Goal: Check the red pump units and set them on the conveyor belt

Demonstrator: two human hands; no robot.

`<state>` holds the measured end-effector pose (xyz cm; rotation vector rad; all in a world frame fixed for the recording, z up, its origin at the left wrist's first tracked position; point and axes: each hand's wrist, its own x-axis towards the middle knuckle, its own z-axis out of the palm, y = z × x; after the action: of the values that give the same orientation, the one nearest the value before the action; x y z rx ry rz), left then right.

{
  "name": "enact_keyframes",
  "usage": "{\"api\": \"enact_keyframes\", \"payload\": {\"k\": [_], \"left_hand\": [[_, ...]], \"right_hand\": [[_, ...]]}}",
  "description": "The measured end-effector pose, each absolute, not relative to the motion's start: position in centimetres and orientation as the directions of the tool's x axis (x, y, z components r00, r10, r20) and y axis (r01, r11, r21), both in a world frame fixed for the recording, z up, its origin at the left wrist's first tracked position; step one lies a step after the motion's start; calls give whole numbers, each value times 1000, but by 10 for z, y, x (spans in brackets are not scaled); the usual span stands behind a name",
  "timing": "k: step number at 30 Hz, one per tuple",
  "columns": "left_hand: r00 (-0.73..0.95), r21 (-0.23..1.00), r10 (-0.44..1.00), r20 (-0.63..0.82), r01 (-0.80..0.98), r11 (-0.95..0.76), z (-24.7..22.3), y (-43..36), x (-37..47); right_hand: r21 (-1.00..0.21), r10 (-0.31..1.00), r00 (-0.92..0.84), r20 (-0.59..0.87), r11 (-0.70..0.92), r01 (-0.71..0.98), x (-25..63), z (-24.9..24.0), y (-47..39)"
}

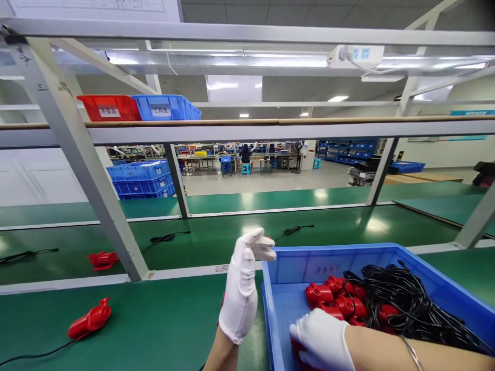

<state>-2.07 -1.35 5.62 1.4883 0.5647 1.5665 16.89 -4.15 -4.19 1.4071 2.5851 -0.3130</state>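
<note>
Left grip (243, 288) upright beside bin (294, 269)

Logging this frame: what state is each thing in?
Left hand: gloved, raised, partly open
Right hand: gloved, over a red part, grip unclear
Near blue bin: open-topped, partly filled
Black cables: bundled
Red device at left: lying, cable attached
Ceiling light: lit
Blue crates: stacked
</note>
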Motion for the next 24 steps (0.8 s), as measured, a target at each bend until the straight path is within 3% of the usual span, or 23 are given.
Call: {"api": "enact_keyframes", "payload": {"k": [2, 5, 8, 11, 14, 16, 19, 21, 24], "left_hand": [[154, 827, 822, 548, -249, -504, 53, -15, -15], [233, 858, 825, 514, -134, -496, 45, -15, -4], [309, 895, 845, 437, -59, -442, 36, -17, 10], [376, 934, 856, 354, -99, -343, 28, -24, 25], [427, 941, 853, 298, -283, -187, 23, -28, 38], [526, 895, 821, 222, -443, 41, 20, -26, 44], [728, 722, 670, 141, -539, 433, 16, -17, 48], [782, 636, 594, 191, -559, 532, 16, -12, 47], [774, 601, 554, 308, -609, 517, 19, -11, 39]], "right_hand": [[-128, 845, -499, -192, 483, 867, 175, -37, -41], [-200, 917, -397, -47, 380, 903, 193, 7, -33], [-355, 966, -232, 112, 257, 899, 208, 62, -35], [-595, 980, -62, 189, 164, 787, 212, 92, -47], [-712, 982, -19, 186, 149, 686, 206, 94, -60], [-778, 984, -55, 169, 167, 606, 202, 92, -67], [-849, 979, -112, 171, 204, 487, 200, 93, -75], [-856, 976, -122, 181, 217, 470, 201, 95, -79], [-844, 976, -142, 167, 216, 490, 204, 93, -80]]}}
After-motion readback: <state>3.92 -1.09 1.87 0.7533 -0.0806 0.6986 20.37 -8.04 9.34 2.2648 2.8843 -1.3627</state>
